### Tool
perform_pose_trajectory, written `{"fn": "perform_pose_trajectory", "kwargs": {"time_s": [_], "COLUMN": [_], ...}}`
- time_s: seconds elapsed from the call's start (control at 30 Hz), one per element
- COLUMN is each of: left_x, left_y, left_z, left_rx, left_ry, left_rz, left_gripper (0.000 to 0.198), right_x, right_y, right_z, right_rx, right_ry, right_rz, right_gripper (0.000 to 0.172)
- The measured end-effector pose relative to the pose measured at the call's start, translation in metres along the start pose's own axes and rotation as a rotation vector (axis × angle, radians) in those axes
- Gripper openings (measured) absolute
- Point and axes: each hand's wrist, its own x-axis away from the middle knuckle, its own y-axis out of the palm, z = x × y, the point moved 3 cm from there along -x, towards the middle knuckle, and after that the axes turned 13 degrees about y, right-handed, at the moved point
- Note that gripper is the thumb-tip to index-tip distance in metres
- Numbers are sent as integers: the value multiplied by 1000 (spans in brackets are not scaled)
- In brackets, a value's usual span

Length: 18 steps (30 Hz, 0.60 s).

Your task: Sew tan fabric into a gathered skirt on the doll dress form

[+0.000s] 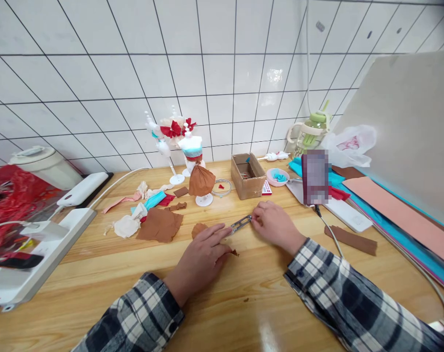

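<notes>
My left hand [205, 259] lies on the wooden table with its fingers stretched out. It partly covers a brown crepe-paper piece [199, 230], and its fingertips reach one end of a small silver metal tool that looks like thread snips [241, 223]. The other end is pinched in the curled fingers of my right hand [275, 224]. A tiny brown scrap [235, 253] sits beside my left thumb. Beyond my hands stands a small white dress form [191, 146] with a brown paper skirt [201, 180]. A flat brown paper piece [162, 225] rests to the left.
Behind are more dressed white figurines [163, 144], an open cardboard box [248, 178] and a pink bowl [278, 177]. At right, a phone [315, 177] stands upright, its cable crossing the table near my right sleeve. A power strip [42, 264] lies left; a tiled wall [218, 73] closes the back.
</notes>
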Motion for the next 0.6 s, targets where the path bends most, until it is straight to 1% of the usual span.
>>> {"fn": "perform_pose_trajectory", "kwargs": {"time_s": [0.1,0.17,0.23,0.33,0.4,0.43,0.47,0.53,0.57,0.6], "left_x": [-3,-5,-8,-10,-10,-9,-8,-4,-2,1], "left_y": [6,7,6,4,3,2,1,-5,-9,-13], "left_z": [5,6,6,5,4,3,2,-2,-4,-7], "left_rx": [84,118,103,73,76,75,69,45,33,25], "left_ry": [-21,-57,-81,-92,-80,-72,-67,-74,-86,-101], "left_rz": [-104,-164,-195,-200,-163,-132,-91,20,84,151], "left_gripper": [24,25,25,25,25,24,23,22,21,21], "right_x": [13,17,16,12,11,12,14,19,21,23], "right_y": [2,2,2,1,-1,-1,0,3,4,5], "right_z": [-22,-29,-27,-19,-15,-15,-16,-20,-22,-23], "right_rx": [-6,-49,-198,-549,-705,-755,-800,-890,-924,-944], "right_ry": [-79,-59,0,44,9,-23,-59,-122,-140,-158], "right_rz": [-28,-31,-50,-81,-66,-78,-117,-263,-323,-348], "right_gripper": [19,16,16,20,27,34,43,59,61,60]}}
